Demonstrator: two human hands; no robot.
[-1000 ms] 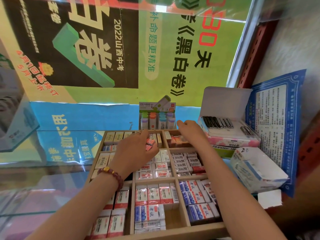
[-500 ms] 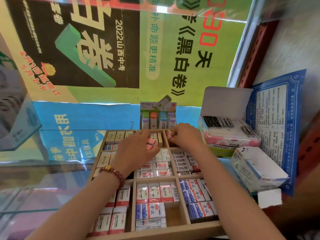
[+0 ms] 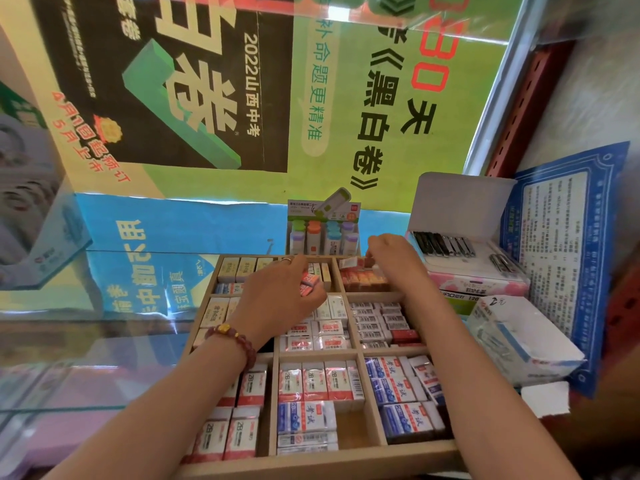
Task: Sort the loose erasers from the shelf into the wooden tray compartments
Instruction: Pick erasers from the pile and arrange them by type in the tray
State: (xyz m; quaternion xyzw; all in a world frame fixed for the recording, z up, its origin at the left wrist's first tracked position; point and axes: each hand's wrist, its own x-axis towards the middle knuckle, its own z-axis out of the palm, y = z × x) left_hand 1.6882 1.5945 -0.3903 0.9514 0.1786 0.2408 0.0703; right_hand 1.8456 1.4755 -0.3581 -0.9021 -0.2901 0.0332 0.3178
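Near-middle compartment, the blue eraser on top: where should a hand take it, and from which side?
Likely its right end, from above right: the blue eraser lies flat, red erasers crowd its far edge, the divider its left, and only bare tray floor lies right.

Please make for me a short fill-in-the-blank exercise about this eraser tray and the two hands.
1. The bead bracelet is on the ___ wrist.
2. The wooden tray has ___ compartments.
3. The right hand is over the far ___ compartment.
4. The left hand grips red erasers over the far ___ compartment.
Missing words: left; nine; right; middle.
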